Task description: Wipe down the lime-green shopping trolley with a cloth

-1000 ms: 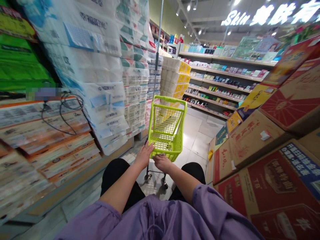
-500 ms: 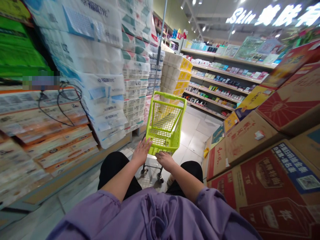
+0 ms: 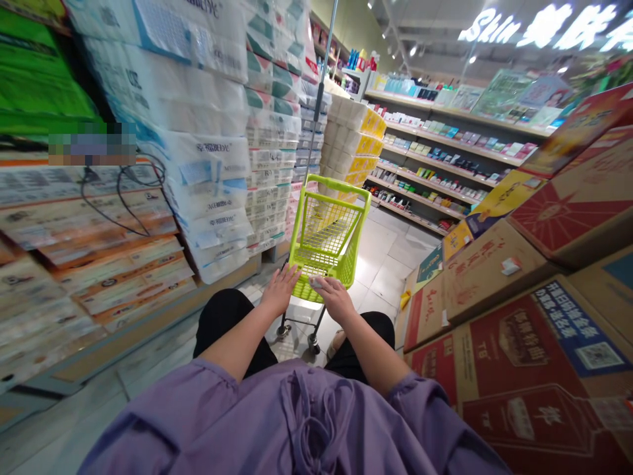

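In front of my knees stands a lime-green plastic shopping cart (image 3: 332, 237) with a mesh basket, its wheels on the tiled floor. My left hand (image 3: 281, 290) lies against the cart's near left edge, fingers stretched out, with nothing seen in it. Over the near right part of the rim, my right hand (image 3: 333, 295) has its fingers closed on a small white crumpled cloth (image 3: 316, 282). Most of that cloth is hidden under the fingers, and its exact kind is unclear.
Stacked paper packs (image 3: 217, 178) rise on the left beside a dangling black cable (image 3: 119, 198). Cardboard cartons (image 3: 534, 343) line the right. Behind the cart are shelves of small boxes (image 3: 445, 158) and a thin metal pole (image 3: 320, 86).
Both hands have moved slightly up and forward along the cart's near end. The white cloth under my right fingers now shows more clearly. The cart appears slightly higher in view.
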`<state>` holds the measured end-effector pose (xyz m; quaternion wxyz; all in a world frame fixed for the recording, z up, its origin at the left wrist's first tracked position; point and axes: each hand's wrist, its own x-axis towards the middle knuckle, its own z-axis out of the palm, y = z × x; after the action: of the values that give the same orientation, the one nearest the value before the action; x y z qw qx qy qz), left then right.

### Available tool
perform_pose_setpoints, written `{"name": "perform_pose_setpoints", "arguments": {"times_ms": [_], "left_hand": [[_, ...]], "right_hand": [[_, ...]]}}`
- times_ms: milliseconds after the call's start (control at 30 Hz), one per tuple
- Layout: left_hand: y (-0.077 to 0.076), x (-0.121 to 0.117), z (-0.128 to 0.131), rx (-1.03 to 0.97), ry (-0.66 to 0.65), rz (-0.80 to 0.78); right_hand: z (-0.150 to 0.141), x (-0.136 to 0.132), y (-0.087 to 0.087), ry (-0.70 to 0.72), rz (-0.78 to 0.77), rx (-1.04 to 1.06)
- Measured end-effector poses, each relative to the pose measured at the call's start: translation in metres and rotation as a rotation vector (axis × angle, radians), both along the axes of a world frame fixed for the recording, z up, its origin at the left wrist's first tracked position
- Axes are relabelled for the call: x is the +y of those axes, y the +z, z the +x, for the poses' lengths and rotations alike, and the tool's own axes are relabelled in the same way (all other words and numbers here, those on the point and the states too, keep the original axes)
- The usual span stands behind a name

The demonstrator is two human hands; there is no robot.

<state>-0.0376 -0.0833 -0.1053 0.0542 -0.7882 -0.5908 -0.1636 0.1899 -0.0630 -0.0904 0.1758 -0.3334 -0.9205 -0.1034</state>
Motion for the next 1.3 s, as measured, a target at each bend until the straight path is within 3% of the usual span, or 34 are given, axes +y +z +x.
{"name": "perform_pose_setpoints", "arguments": {"times_ms": [100, 333, 533, 733, 933, 1133, 1300], "left_hand": [[-0.001, 0.003, 0.004, -0.034, 0.003, 0.01], [-0.001, 0.009, 0.006, -0.079, 0.036, 0.026], [-0.002, 0.011, -0.001, -0.103, 0.047, 0.04], [-0.003, 0.008, -0.001, -0.095, 0.018, 0.07], [-0.001, 0.006, 0.001, -0.118, 0.016, 0.061], [0.0, 0.005, -0.002, -0.106, 0.002, 0.047], [-0.002, 0.004, -0.003, -0.096, 0.013, 0.032]], "right_hand": [[0.01, -0.001, 0.0, -0.008, 0.033, -0.024], [0.011, 0.018, 0.003, 0.198, 0.129, -0.146], [0.002, 0.022, -0.017, 0.295, 0.06, -0.197], [0.0, 0.012, -0.041, 0.152, -0.037, -0.229], [-0.002, 0.006, -0.051, 0.062, -0.084, -0.265], [0.003, 0.003, -0.048, 0.021, -0.114, -0.272], [0.007, -0.004, -0.032, 0.02, -0.118, -0.234]]}}
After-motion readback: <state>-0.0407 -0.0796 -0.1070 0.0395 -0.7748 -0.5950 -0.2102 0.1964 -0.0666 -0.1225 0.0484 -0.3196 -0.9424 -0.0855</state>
